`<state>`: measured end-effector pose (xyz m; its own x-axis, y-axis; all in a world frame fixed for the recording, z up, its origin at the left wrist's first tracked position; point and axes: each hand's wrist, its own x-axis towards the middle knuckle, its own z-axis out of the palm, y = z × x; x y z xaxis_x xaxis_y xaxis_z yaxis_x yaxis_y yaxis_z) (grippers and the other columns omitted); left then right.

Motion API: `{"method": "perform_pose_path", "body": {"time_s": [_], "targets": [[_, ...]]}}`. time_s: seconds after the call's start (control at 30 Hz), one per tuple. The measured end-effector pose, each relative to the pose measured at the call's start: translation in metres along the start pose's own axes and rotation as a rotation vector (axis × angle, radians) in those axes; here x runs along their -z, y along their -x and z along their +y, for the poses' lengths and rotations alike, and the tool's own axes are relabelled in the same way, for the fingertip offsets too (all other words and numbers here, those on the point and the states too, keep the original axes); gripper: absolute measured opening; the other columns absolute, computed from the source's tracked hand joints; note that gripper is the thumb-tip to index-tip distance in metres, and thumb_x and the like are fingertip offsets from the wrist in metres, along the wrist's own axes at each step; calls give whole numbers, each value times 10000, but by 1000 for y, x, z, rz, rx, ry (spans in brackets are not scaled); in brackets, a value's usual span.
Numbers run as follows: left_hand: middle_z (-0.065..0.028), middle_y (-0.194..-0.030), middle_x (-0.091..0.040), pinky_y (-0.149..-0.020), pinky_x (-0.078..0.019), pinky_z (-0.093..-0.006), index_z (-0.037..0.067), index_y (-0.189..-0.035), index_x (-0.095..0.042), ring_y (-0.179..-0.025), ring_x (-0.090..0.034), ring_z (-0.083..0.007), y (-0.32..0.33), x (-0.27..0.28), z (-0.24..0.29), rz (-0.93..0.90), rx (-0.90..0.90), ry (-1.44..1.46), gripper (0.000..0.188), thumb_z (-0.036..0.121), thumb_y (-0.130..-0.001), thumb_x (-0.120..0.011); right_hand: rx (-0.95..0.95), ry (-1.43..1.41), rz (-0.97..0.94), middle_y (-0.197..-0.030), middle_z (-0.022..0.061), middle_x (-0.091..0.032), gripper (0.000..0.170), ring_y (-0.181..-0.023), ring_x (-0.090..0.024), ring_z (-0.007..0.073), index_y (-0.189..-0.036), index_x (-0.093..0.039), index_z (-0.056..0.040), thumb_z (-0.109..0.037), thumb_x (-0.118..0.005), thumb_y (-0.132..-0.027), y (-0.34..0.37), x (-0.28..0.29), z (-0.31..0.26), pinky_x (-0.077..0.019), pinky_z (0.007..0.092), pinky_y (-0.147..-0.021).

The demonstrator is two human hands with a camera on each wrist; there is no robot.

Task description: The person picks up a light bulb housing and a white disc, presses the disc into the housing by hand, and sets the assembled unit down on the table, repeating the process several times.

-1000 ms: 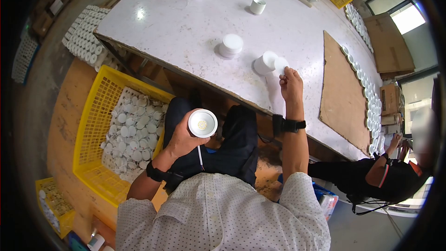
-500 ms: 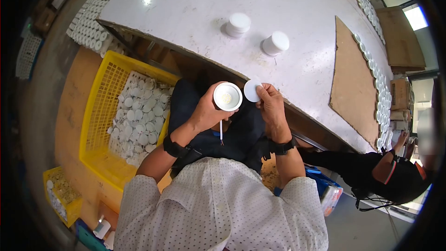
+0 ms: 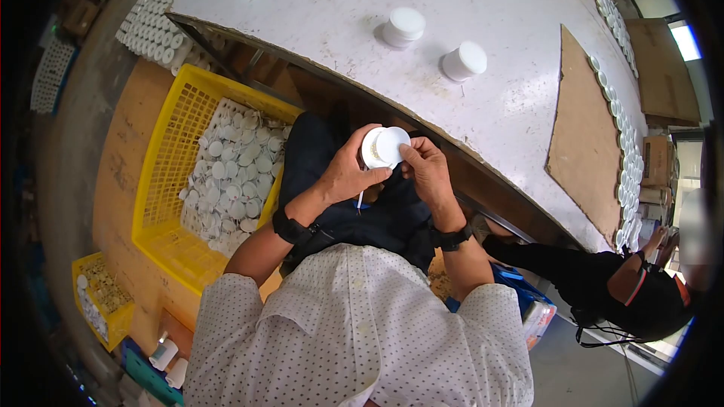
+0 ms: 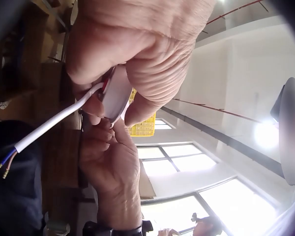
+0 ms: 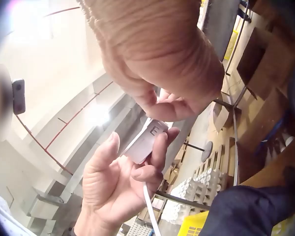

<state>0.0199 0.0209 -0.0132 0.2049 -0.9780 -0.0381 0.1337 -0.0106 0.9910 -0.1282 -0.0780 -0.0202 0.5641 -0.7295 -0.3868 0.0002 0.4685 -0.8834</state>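
In the head view my left hand (image 3: 343,177) grips a small white round lamp (image 3: 369,152) by its side, its open face tilted up. A white cable (image 4: 59,120) trails from the lamp in the left wrist view, its end split into bare-tipped blue and brown wires. My right hand (image 3: 431,172) pinches a thin white disc (image 3: 393,143) between thumb and fingers. The disc lies over much of the lamp's face, leaving a strip of the yellowish centre showing at the left. From the right wrist camera, the lamp's side (image 5: 143,143) carries a dark printed mark.
The white table (image 3: 317,22) bears two short white stacks (image 3: 466,59) near its front edge. A brown board (image 3: 588,136) and a row of white round pieces (image 3: 622,158) are at right. Left of my legs stands a yellow crate (image 3: 157,181) of white discs. Another person (image 3: 633,286) sits at right.
My right hand has brought the disc from the stack on the table to the lamp and over its face. My left hand has moved the lamp up and right.
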Motion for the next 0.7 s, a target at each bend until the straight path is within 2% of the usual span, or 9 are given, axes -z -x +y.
{"method": "perform_pose_path", "body": {"time_s": [0.1, 0.2, 0.37, 0.43, 0.5, 0.7], "targets": [[-109, -1123, -499, -864, -423, -293, 14, -1252, -357, -1048, -485, -177, 0, 0, 4, 45, 9, -98, 614, 171, -750, -675, -15, -7, -8, -646, -19, -537, 91, -521, -482, 49, -802, -550, -67, -121, -622, -815, 1, -1, 1, -385, 171, -464], [-140, -1074, -543, -828, -442, -304, 23, -1215, -398, -993, -533, -205, 1, -1, 2, 101, -23, -157, 561, 209, -760, -669, -23, 121, -32, -651, -19, -538, 118, -525, -480, 44, -801, -533, -76, -138, -633, -810, 3, -5, 2, -384, 168, -465], [-136, -1056, -559, -821, -447, -306, 31, -1192, -426, -973, -548, -209, 3, -3, 1, 119, -41, -208, 485, 215, -793, -632, -7, 62, -68, -672, -4, -543, 247, -514, -480, 44, -874, -484, -64, -93, -695, -750, 0, -8, 8, -389, 165, -443], [-127, -1053, -565, -822, -448, -305, 36, -1189, -436, -972, -549, -196, 3, -3, 0, 123, -41, -228, 455, 211, -808, -614, -24, 59, -86, -677, -3, -543, 260, -517, -484, 45, -879, -481, -65, -91, -702, -743, -1, -10, 8, -393, 164, -445], [-146, -1037, -563, -811, -450, -311, 37, -1175, -436, -958, -557, -225, 4, -3, -4, 133, -40, -195, 411, 210, -831, -578, -41, 57, -102, -683, -3, -542, 274, -520, -487, 46, -884, -479, -66, -89, -708, -736, -1, -10, 7, -397, 164, -447], [-148, -1015, -569, -796, -454, -315, 42, -1152, -456, -938, -569, -237, 5, -4, -7, 157, -42, -144, 325, 177, -862, -516, -81, 79, -135, -681, -1, -545, 279, -517, -494, 47, -837, -472, -77, -95, -725, -720, -2, -11, 8, -406, 168, -447]]}}
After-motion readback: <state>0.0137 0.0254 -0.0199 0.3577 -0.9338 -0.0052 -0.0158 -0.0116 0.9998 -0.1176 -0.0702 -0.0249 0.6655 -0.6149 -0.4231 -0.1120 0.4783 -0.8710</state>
